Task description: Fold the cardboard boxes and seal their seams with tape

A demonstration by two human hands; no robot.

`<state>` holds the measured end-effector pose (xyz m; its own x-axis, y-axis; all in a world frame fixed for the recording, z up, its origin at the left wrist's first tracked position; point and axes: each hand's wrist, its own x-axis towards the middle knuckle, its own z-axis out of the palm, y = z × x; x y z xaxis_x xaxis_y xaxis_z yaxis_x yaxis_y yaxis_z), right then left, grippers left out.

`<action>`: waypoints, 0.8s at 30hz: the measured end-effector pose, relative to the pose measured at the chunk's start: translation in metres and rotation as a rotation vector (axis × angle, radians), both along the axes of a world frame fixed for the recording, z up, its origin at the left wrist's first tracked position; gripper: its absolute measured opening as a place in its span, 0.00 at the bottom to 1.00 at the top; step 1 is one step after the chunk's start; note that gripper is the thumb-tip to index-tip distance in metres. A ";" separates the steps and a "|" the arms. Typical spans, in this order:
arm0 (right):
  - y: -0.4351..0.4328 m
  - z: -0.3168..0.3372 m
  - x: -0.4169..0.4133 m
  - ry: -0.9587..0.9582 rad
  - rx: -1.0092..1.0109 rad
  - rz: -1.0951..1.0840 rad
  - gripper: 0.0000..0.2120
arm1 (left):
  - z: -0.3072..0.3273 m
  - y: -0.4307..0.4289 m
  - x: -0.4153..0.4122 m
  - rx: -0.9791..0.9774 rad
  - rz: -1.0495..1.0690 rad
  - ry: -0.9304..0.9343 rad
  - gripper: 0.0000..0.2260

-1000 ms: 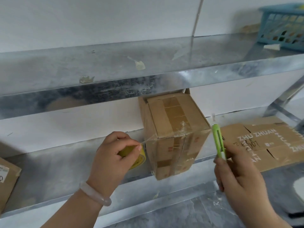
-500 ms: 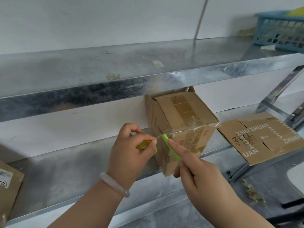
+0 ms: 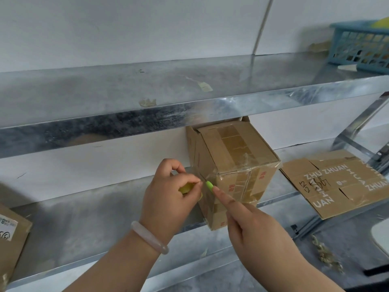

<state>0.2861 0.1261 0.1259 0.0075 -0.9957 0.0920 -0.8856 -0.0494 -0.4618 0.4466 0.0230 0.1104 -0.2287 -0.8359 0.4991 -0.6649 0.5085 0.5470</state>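
1. Your box (image 3: 235,171) stands on the lower shelf (image 3: 84,218), near corner at the front edge.
2. At its 9 o'clock, your left hand (image 3: 168,199) grips the tape roll (image 3: 186,187); your right hand (image 3: 252,226) holds the cutter (image 3: 209,185), its tip by the box's left edge.
3. The upper shelf (image 3: 126,91) sits close at 12 o'clock, and a flat box (image 3: 341,184) lies at 3 o'clock.

you face two metal shelves. on the lower shelf (image 3: 94,218) a taped cardboard box (image 3: 235,165) stands at the front edge. to its right, apart from it, lies a flattened carton (image 3: 345,186) printed with white letters. another brown box (image 3: 10,239) sits at the far left. on the upper shelf (image 3: 105,91) a blue basket (image 3: 362,47) stands at the right end with a white scrap (image 3: 347,67) just beside it, and bits of old tape (image 3: 147,102) cling near the front.
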 end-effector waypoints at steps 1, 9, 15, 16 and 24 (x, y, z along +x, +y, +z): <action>0.001 0.001 -0.001 -0.036 -0.013 -0.016 0.30 | 0.000 -0.001 0.000 0.010 0.003 0.018 0.05; -0.005 0.010 -0.004 0.063 -0.103 -0.018 0.28 | 0.002 -0.001 -0.004 0.026 0.013 0.013 0.06; -0.006 0.006 -0.009 0.224 -0.168 -0.029 0.36 | -0.001 -0.004 -0.006 0.067 0.034 0.013 0.02; -0.005 0.005 -0.010 0.227 -0.165 -0.018 0.37 | -0.003 -0.004 -0.007 0.081 0.035 0.034 0.02; -0.010 0.000 -0.029 0.256 -0.218 0.053 0.39 | -0.009 -0.015 -0.011 0.360 0.085 0.353 0.10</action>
<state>0.2568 0.1159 0.1255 0.1088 -0.9505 0.2910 -0.9650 -0.1712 -0.1985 0.4354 0.0081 0.1011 -0.0219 -0.9774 0.2103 -0.4388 0.1984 0.8764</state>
